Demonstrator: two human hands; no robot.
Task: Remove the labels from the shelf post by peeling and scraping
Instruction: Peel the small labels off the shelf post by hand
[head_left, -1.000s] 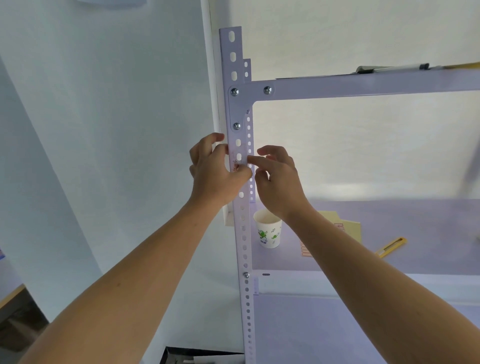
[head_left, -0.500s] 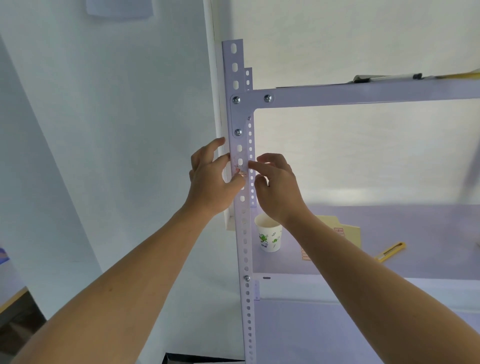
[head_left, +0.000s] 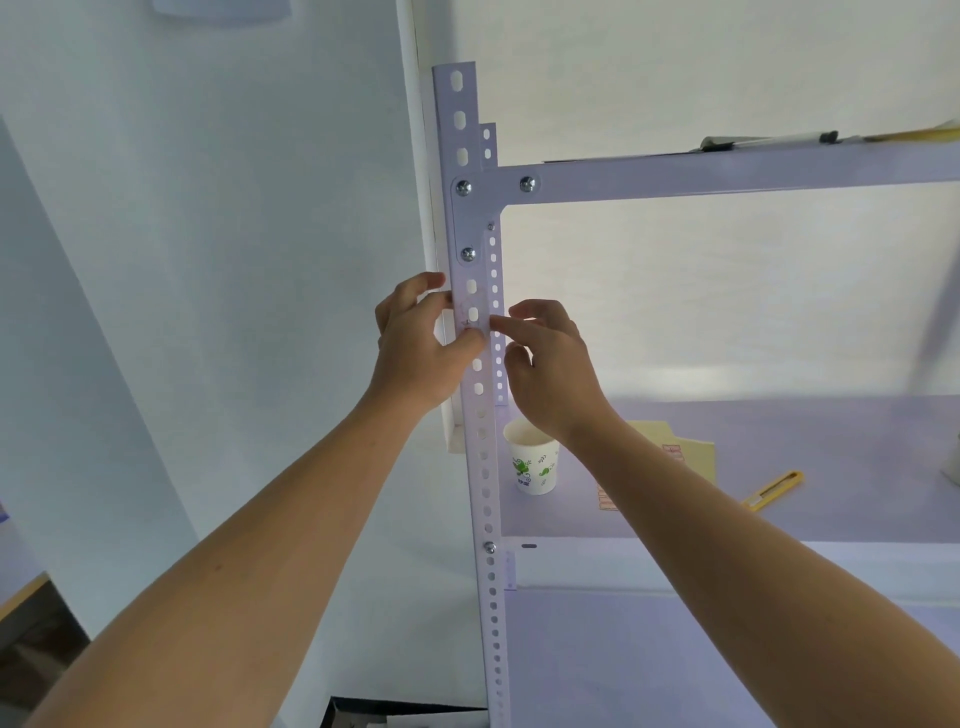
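A pale perforated metal shelf post (head_left: 487, 499) stands upright in the middle of the head view. A thin label remnant with faint red marks (head_left: 469, 310) sticks to its face below the corner bolts. My left hand (head_left: 422, 349) grips the post from the left, its thumb pressed on the front face just under the label. My right hand (head_left: 551, 370) is on the right side of the post, its forefinger tip touching the label's lower right edge and the other fingers curled. Whether the right fingers pinch a label edge cannot be made out.
A paper cup with green print (head_left: 534, 462) stands on the lower shelf (head_left: 831, 467) right behind the post. Beige folders (head_left: 685, 452) and a yellow utility knife (head_left: 774, 489) lie further right. The upper shelf beam (head_left: 727, 176) carries flat items. A wall is to the left.
The view has shifted so the post sits lower in frame. Both hands stay at the same spot on the post; the left fingers have opened a little at the back.
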